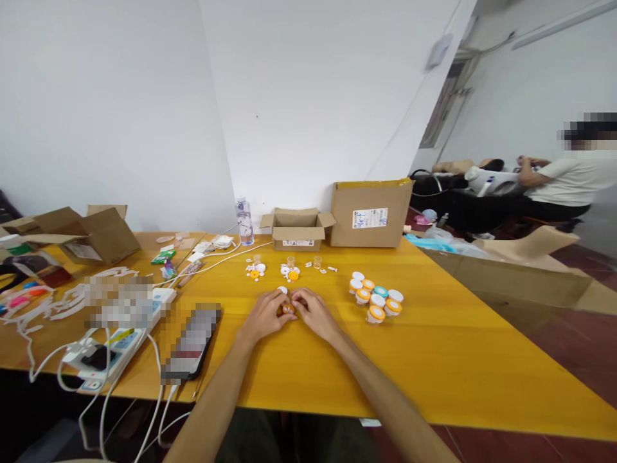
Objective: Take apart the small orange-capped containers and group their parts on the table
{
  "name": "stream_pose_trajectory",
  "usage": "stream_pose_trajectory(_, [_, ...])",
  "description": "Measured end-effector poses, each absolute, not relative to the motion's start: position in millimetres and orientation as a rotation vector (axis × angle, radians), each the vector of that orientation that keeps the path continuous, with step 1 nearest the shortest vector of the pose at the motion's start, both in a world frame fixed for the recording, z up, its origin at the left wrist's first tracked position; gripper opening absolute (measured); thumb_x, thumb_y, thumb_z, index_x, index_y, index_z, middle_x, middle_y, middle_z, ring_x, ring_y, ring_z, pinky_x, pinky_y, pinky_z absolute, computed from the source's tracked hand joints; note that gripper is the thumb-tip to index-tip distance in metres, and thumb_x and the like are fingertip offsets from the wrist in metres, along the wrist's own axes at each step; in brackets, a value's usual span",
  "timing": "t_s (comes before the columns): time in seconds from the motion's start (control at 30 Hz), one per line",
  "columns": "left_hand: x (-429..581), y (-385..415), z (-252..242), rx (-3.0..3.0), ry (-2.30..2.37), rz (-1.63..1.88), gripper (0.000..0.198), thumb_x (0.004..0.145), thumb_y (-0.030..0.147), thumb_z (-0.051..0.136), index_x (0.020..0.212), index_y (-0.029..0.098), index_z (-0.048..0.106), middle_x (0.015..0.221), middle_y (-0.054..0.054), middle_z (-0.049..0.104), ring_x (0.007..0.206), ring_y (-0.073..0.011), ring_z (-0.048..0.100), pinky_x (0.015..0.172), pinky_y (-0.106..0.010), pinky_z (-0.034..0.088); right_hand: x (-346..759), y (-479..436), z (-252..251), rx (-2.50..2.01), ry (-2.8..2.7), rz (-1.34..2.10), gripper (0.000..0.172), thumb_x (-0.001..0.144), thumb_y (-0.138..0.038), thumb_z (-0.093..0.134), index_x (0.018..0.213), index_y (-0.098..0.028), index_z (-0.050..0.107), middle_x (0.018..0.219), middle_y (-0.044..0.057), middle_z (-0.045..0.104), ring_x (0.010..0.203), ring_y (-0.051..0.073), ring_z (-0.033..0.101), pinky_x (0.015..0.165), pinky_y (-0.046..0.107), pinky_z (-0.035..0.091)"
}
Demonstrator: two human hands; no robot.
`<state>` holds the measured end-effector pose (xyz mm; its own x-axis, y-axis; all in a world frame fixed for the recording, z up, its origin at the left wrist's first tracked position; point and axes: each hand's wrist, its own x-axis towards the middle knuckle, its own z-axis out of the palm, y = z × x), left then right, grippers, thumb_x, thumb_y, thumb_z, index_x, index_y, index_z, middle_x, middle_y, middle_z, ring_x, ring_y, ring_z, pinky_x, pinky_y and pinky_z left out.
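My left hand (265, 314) and my right hand (313, 312) meet at the middle of the yellow table (434, 360), fingertips together on a small orange-capped jar (288, 308). A white cap (282, 290) lies just beyond my fingers. To the right stands a cluster of several small capped jars (376, 299) with orange, white and teal lids. Farther back lie loose caps and small parts (290, 272) and little clear cups (317, 262).
Open cardboard boxes (297, 229), (370, 213) and a water bottle (244, 220) stand at the far edge. A phone (191, 344), a power strip (113, 350) with white cables, and boxes (81, 235) fill the left. A person (563, 177) sits at the far right.
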<state>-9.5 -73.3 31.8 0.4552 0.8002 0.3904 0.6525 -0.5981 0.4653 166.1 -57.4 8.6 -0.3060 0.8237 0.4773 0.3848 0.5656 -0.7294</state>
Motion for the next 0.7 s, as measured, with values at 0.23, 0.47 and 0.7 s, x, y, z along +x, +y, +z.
stream_pose_trajectory(0.23, [-9, -75, 33, 2.478, 1.224, 0.837, 0.019, 0.084, 0.041, 0.066, 0.088, 0.022, 0.062, 0.089, -0.003, 0.063, 0.085, -0.0204, 0.059, 0.082, -0.032, 0.046, 169, -58, 8, -0.962, -1.958, 0.744, 0.016, 0.078, -0.005, 0.059, 0.074, -0.021, 0.062, 0.092, 0.002, 0.065, 0.088, 0.016, 0.064, 0.083, 0.03, 0.05])
stream_pose_trajectory(0.47, [-9, -80, 39, 2.409, 1.169, 0.813, 0.016, 0.091, 0.033, 0.052, 0.086, 0.022, 0.061, 0.089, -0.003, 0.062, 0.081, -0.0178, 0.059, 0.08, -0.03, 0.047, 175, -59, 13, -0.987, -2.002, 0.68, 0.021, 0.079, -0.002, 0.058, 0.072, -0.021, 0.063, 0.094, 0.003, 0.066, 0.088, 0.016, 0.064, 0.082, 0.03, 0.049])
stream_pose_trajectory(0.7, [-9, -79, 38, 2.348, 1.153, 0.838, 0.005, 0.087, 0.026, 0.057, 0.084, 0.022, 0.058, 0.086, -0.001, 0.061, 0.078, -0.0166, 0.058, 0.078, -0.029, 0.046, 176, -61, 18, -0.962, -2.046, 0.666, 0.021, 0.078, -0.002, 0.059, 0.072, -0.021, 0.062, 0.092, 0.002, 0.065, 0.086, 0.016, 0.062, 0.081, 0.03, 0.048])
